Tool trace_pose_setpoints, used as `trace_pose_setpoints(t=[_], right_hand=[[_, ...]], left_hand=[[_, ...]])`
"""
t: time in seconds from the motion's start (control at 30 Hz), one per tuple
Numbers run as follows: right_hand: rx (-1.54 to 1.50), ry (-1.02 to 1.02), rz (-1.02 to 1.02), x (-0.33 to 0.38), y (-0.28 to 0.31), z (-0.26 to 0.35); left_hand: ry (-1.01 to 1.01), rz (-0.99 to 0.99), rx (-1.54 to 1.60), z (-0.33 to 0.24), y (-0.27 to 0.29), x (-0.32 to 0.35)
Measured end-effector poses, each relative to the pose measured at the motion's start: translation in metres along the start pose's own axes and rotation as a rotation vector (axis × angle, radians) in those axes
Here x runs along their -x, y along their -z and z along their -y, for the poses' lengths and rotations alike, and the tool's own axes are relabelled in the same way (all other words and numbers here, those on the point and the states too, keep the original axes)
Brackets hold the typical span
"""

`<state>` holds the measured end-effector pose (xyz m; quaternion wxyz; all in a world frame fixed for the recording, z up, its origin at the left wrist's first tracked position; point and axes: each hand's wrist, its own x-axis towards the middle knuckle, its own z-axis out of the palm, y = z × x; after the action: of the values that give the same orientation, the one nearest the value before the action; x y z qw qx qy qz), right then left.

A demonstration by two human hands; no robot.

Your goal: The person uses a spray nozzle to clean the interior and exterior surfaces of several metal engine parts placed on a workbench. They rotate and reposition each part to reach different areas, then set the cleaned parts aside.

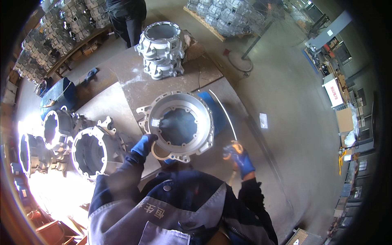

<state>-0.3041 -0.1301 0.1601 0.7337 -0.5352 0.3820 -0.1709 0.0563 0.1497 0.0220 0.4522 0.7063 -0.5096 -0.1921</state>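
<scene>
A ring-shaped grey metal housing casting (204, 122) lies in front of me, its wide round opening facing up. My left hand (143, 146), in a blue glove, is closed on its near-left edge beside a small round lug. My right hand (240, 160), also gloved in blue, is closed around an orange air blow gun (235, 146) to the right of the casting. The gun's long, thin, pale nozzle (227, 113) curves up and away past the casting's right side. Part of a hose (233, 176) hangs below that hand. Something blue shows behind the casting.
Two stacked castings (161, 53) stand on the table's (134, 77) far end. Several castings (92, 151) rest at the left in glare. A blue drum (59, 96) lies beyond them. A person (127, 20) stands at the back. A pedestal fan (255, 43) stands far right.
</scene>
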Motion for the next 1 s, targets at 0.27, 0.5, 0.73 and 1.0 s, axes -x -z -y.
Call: trace_pose_setpoints(t=[0.27,0.5,0.73,1.0], right_hand=[[0.273,0.034,0.114,-0.065,-0.044,-0.006],[0.381,0.097,0.199,-0.108,-0.063,0.059],[0.081,0.310,0.038,-0.129,-0.101,0.186],[0.115,0.241,-0.308,-0.033,-0.016,0.110]], left_hand=[[0.069,-0.227,0.005,-0.031,-0.026,0.007],[0.230,-0.265,0.138,-0.043,-0.012,-0.023],[-0.050,-0.496,-0.148,-0.078,0.049,-0.136],[-0.208,-0.668,-0.265,-0.012,0.135,-0.351]])
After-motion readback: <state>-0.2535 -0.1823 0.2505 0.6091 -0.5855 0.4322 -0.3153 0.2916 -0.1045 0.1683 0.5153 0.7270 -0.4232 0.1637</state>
